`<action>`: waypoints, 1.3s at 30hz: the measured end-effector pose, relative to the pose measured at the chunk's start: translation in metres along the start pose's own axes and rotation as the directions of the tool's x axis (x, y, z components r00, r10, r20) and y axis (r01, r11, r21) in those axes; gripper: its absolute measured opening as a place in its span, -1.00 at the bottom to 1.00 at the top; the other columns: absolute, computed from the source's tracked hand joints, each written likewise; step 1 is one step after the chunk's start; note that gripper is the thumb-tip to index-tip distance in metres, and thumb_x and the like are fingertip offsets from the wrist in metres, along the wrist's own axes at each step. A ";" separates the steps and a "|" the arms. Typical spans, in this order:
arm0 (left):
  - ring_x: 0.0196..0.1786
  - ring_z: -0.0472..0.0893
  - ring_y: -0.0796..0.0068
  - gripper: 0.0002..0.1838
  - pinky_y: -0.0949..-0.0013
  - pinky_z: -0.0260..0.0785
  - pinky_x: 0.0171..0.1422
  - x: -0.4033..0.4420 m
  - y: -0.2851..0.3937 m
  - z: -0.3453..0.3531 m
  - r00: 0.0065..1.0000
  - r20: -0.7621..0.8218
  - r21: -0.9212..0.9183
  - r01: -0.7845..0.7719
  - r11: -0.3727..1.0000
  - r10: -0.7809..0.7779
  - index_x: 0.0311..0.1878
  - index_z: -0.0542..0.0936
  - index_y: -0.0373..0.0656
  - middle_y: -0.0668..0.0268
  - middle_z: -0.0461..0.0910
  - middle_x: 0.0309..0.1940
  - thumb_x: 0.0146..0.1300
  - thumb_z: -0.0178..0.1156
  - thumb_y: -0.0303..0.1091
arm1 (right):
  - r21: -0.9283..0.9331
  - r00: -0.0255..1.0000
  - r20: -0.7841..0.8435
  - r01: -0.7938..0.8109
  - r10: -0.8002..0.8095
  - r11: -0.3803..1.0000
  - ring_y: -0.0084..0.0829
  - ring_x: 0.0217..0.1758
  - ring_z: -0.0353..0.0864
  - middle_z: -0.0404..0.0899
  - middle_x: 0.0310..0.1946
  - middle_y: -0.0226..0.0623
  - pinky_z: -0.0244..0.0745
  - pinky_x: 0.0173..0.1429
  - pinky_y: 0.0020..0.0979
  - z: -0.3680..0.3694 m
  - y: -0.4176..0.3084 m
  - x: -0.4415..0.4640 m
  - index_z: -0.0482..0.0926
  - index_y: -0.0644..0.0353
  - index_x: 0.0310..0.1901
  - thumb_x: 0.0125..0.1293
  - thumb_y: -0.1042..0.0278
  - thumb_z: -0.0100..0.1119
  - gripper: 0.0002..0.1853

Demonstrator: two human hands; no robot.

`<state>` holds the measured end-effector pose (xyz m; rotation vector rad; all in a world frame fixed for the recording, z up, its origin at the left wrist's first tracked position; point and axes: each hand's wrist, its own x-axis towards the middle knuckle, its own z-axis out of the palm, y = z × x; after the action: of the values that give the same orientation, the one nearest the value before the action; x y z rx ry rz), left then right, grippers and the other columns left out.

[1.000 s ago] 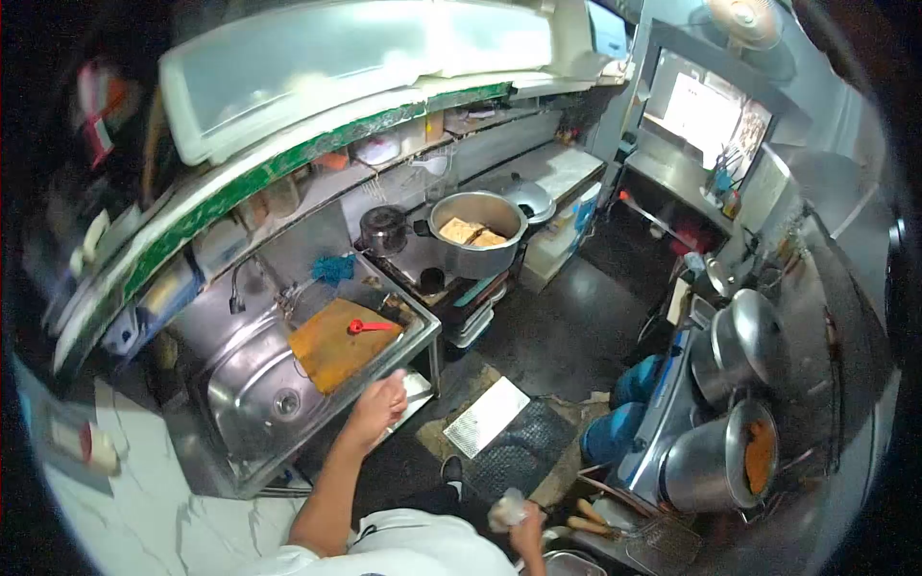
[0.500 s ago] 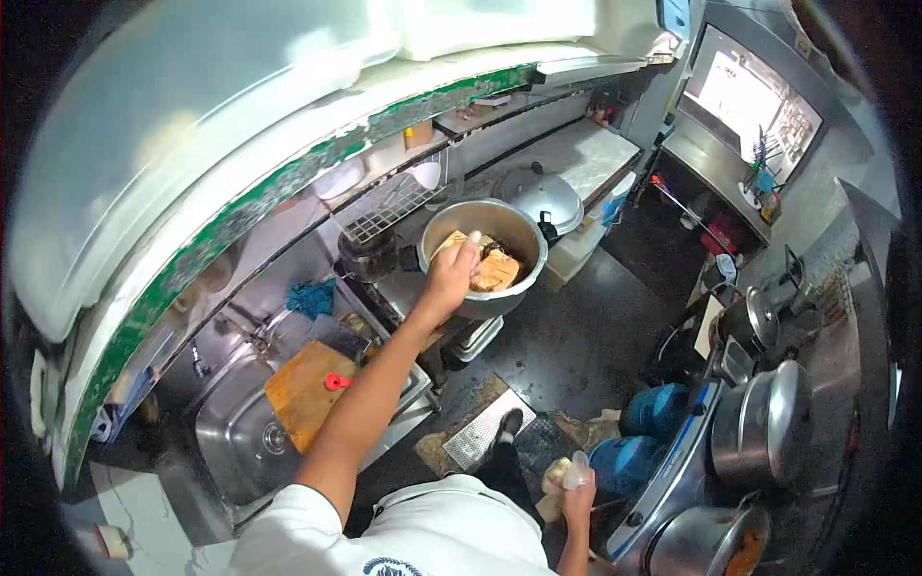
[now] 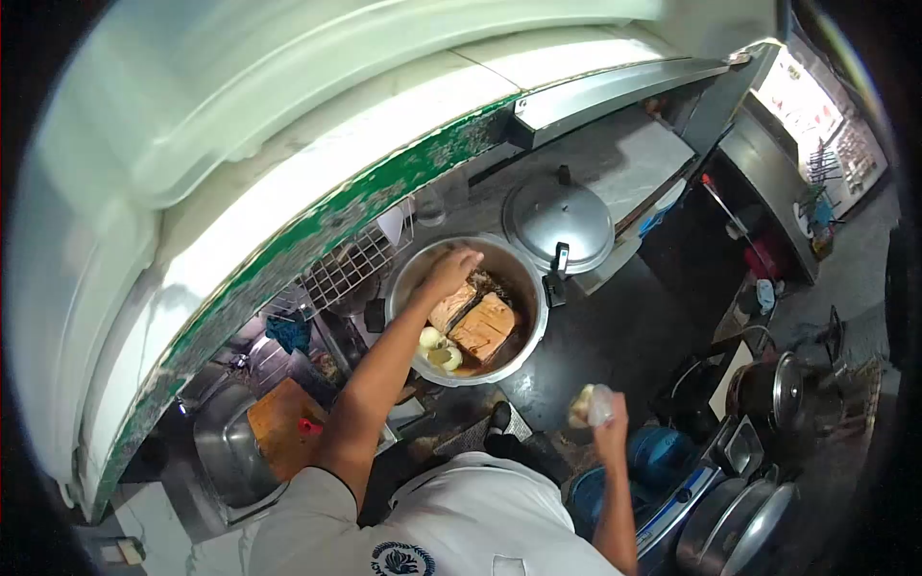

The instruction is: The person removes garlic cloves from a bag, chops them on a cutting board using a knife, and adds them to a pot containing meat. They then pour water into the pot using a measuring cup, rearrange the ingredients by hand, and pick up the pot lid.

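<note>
My left hand (image 3: 451, 275) is over the left side of a large metal pot (image 3: 541, 338), its fingers bent together above the food; whether they hold anything is hidden. Inside the pot lie browned blocks of food (image 3: 483, 327) in dark liquid, with pale onion-like pieces (image 3: 442, 351) at the near left. Out to the right of the pot, my right hand (image 3: 610, 422) grips a small clear plastic bag (image 3: 586, 406) with something pale in it.
A pot lid (image 3: 559, 223) rests on the counter behind the pot. To the left are a wire rack (image 3: 348, 272), a sink (image 3: 223, 444) and a cutting board (image 3: 280, 422) with a red item on it. Blue containers (image 3: 663, 451) and more pots (image 3: 740, 523) stand at the right.
My left hand has moved from beside the sink to over the pot. My right hand has risen to the right with the bag. The view has come closer to the pot, and the pale pieces now show.
</note>
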<state>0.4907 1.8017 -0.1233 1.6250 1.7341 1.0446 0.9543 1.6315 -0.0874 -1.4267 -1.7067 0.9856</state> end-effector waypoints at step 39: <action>0.22 0.58 0.35 -0.09 0.26 0.58 0.15 -0.383 0.054 -0.138 0.885 -0.061 -0.893 0.158 0.421 -0.462 0.51 0.16 -0.15 0.21 0.55 0.23 0.16 0.47 -0.46 | 0.481 0.527 0.621 0.329 -0.580 0.813 -0.50 0.04 0.54 0.57 0.00 -0.34 0.43 0.19 -0.44 0.255 -0.331 -0.001 0.58 0.23 0.03 0.44 0.45 0.18 -0.82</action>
<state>0.4586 1.3993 -0.0484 0.4480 1.1859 1.6576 0.5794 1.5657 0.0840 -0.2515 -2.2029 1.5555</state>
